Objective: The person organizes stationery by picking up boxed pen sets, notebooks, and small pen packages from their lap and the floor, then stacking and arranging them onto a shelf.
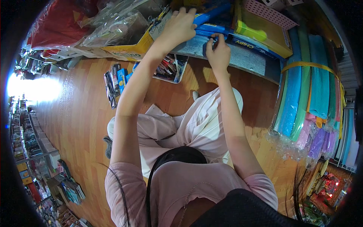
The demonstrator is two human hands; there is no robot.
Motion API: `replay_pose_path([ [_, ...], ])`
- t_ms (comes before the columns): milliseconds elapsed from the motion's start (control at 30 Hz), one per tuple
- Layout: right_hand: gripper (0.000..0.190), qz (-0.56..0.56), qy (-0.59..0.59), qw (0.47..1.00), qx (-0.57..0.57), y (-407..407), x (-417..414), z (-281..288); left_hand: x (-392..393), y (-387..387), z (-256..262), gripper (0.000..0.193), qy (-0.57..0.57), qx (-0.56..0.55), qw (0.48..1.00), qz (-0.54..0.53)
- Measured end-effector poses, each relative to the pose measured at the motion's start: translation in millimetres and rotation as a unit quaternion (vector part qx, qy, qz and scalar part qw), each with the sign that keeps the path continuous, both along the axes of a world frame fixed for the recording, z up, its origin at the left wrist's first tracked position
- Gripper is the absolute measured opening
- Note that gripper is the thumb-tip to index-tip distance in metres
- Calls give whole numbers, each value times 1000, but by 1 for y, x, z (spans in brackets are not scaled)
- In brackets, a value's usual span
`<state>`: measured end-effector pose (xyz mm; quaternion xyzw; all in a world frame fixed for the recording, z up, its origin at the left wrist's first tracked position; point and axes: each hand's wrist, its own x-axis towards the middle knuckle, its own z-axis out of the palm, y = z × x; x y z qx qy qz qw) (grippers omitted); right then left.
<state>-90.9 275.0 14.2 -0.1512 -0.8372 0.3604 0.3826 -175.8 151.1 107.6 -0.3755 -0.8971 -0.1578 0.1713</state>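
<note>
My left hand (180,27) reaches to the shelf. The end of a slim blue box (211,14) sits between its thumb and fingers, and the box slants above other stacked blue boxes (212,27). My right hand (219,54) is at the front edge of the grey metal shelf (244,58), its thumb and index finger curled near the lowest boxes. Something dark shows by that thumb, too shadowed to name. A dark blue box with writing (252,45) lies right of this hand, under a yellow-green box (262,31).
On the wooden floor (85,85) stands a white-rimmed tray of pens (170,68), beside packs of pens (113,82). A yellow carton (127,49) holds plastic-wrapped goods at left. Strapped rolls of coloured wrapping material (306,85) stand at right. My crossed legs (175,124) are below.
</note>
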Motion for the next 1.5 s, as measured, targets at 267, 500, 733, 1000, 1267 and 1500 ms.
replay_pose_path([
  [267, 16, 4, -3, 1000, -2, -1, 3, 4, -33, 6, -1, 42, -82, 158, 981, -75],
  [500, 16, -1, -13, 1000, 11, -1, 3, 2, -35, 17, 21, 42, 20, -117, 991, -61],
  [733, 16, 0, -8, 1000, 29, -2, 1, -1, -49, 17, 11, 59, 298, -13, 949, -102],
  [1000, 16, 12, -22, 1000, 16, -3, 2, 2, -64, 12, 6, 48, 310, -39, 936, -163],
  [1267, 15, 14, -22, 1000, 14, -7, 4, 6, -104, 28, -16, 44, 287, -131, 944, -101],
  [1500, 15, 4, -27, 999, 26, -3, 5, 3, -103, 41, -30, 47, 289, -89, 949, -87],
])
